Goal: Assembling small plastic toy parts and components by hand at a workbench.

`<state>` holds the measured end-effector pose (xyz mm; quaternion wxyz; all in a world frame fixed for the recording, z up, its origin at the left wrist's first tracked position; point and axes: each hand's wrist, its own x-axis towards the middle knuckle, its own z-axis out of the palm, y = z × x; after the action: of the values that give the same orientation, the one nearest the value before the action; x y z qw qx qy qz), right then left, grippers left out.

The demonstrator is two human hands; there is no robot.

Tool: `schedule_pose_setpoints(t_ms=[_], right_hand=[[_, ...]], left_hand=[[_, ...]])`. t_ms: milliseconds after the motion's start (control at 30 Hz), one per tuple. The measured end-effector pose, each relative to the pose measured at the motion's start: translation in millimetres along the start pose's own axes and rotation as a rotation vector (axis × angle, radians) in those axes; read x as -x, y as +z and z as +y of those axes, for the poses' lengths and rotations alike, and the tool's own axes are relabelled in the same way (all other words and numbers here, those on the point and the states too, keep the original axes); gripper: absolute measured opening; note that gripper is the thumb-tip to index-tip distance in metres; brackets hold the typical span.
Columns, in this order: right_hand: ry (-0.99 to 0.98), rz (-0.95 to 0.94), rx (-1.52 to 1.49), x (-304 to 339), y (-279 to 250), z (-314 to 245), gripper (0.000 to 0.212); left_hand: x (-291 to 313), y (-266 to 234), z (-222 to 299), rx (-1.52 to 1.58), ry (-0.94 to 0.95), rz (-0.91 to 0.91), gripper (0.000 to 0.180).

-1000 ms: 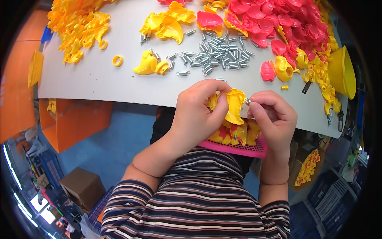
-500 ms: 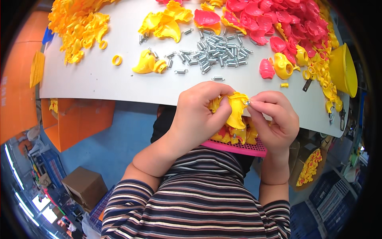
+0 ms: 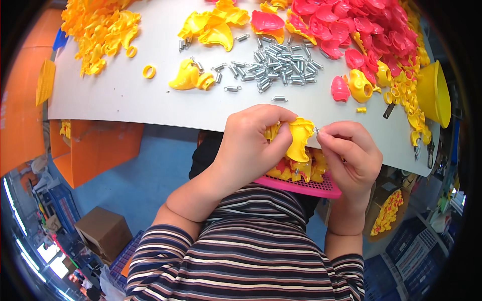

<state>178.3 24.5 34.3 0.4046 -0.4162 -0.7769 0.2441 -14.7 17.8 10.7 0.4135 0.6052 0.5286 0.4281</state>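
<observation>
Had the left grip (image 3: 253, 140) closed around a yellow moulded piece (image 3: 301, 134), pressing it between thumb and fingers in front of the body, at the near edge of the counter (image 3: 125, 103). Had the right grip (image 3: 356, 155) pinched together at the fingertips on a small silver part (image 3: 316, 130), right at the piece's right-hand edge; could not tell, at that size, whether hooked to it or only touching. Held both above a pink basket (image 3: 301, 188) of perforated plastic, filled with yellow and red pieces (image 3: 286, 173).

Saw a loose heap of silver springs (image 3: 283, 62) farther back on the counter, with a single spring (image 3: 279, 99) lying apart on the near side. Noted a curved yellow part (image 3: 186, 76) left of the heap, then a yellow ring (image 3: 150, 77) farther left, and a big pile of yellow parts (image 3: 100, 30) in the far left corner. To the right, saw a mound of red shells (image 3: 346, 30), with a lone red shell (image 3: 340, 89) just beside a hollow yellow part (image 3: 359, 84). Noticed a yellow container (image 3: 436, 95) at the right edge. Below the counter, on the left, saw an orange bin (image 3: 95, 156) and a cardboard box (image 3: 104, 233). Wore a striped top (image 3: 251, 246).
</observation>
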Motion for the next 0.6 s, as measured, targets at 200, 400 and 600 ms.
schedule_pose_setpoints(t_ms=[200,400,600], right_hand=[[0.018,0.019,-0.063,0.5,0.4,-4.0,0.020],[0.062,-0.026,-0.051,0.7,1.0,-4.7,0.018],[0.105,-0.051,-0.077,0.3,6.8,-3.9,0.015]], left_hand=[[0.6,1.3,1.3,-0.007,0.023,0.012,0.014],[-0.6,-0.4,-1.6,-0.057,0.057,-0.002,0.015],[1.1,-1.6,-0.3,-0.112,0.082,-0.001,0.015]])
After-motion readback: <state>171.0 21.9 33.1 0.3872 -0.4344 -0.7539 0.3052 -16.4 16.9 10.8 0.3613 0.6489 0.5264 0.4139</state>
